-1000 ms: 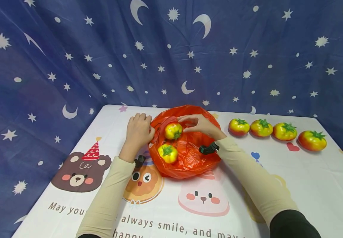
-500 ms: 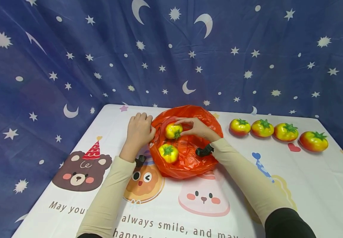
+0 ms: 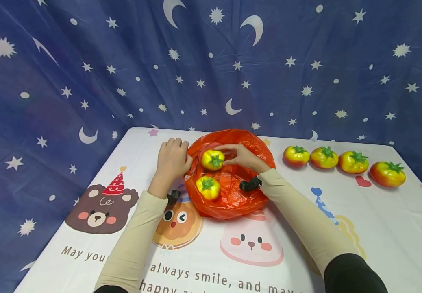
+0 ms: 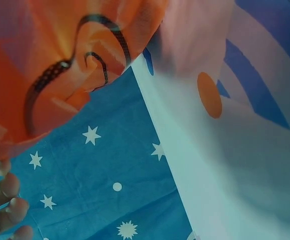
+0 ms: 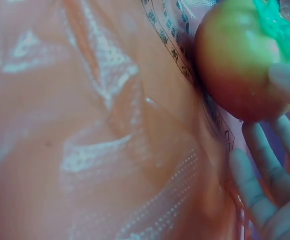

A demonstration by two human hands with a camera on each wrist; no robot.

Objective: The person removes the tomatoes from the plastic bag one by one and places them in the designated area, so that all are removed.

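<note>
A red plastic bag [image 3: 233, 205] lies spread on the table, its mouth facing up. Inside it are two yellow-red tomatoes with green leafy tops, a rear tomato [image 3: 211, 158] and a front tomato [image 3: 207, 188]. My left hand [image 3: 173, 158] grips the bag's left edge; in the left wrist view its fingertips [image 4: 9, 200] are at the orange-red film. Reaching into the bag from the right, my right hand [image 3: 242, 156] holds the rear tomato between thumb and fingers. The right wrist view has that thumb [image 5: 287, 82] on its side and fingertips beneath it.
Several more tomatoes [image 3: 323, 158] stand in a row at the table's back right. A white cloth [image 3: 386, 228] printed with cartoon animals and words covers the table. Behind hangs a dark blue curtain [image 3: 141, 49] with stars and moons.
My right hand has shifted slightly and closed on the rear tomato, which has tipped so its leafy top faces more upward. My left hand stays at the bag's edge.
</note>
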